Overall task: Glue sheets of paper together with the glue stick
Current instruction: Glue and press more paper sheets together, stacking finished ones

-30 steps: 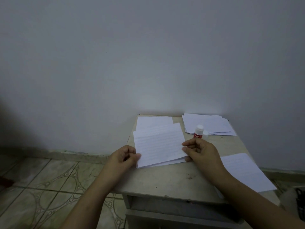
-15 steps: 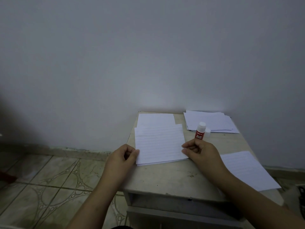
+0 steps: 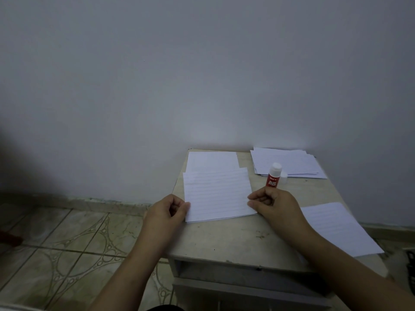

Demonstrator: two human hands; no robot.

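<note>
- A small pale table (image 3: 235, 241) stands against a plain grey-white wall (image 3: 202, 75), with an open shelf under its top; patterned floor tiles (image 3: 74, 245) lie to its left.
- At the back right corner of the table lies a loose stack of lined sheets (image 3: 289, 163), fanned a little at its edges.
- A single lined sheet (image 3: 339, 227) lies at the right edge, its near corner hanging past the table top; the right forearm crosses over its left side.
- A plain white sheet (image 3: 212, 160) lies at the back left, its near part covered by the pair of lined sheets (image 3: 216, 194) in the middle.
- Those lined sheets are white with faint ruled lines, lying flat, one on the other, edges nearly matched.
- The glue stick (image 3: 273, 176) has a red body with white lettering and a white cap on, held upright; a second small white cap (image 3: 284, 177) stands just behind it.
- The left hand (image 3: 167, 211) pinches the sheets' left edge near the lower corner, fingers curled.
- The right hand (image 3: 272, 205) grips the glue stick's base in curled fingers, while its fingertips touch the sheets' right edge.
</note>
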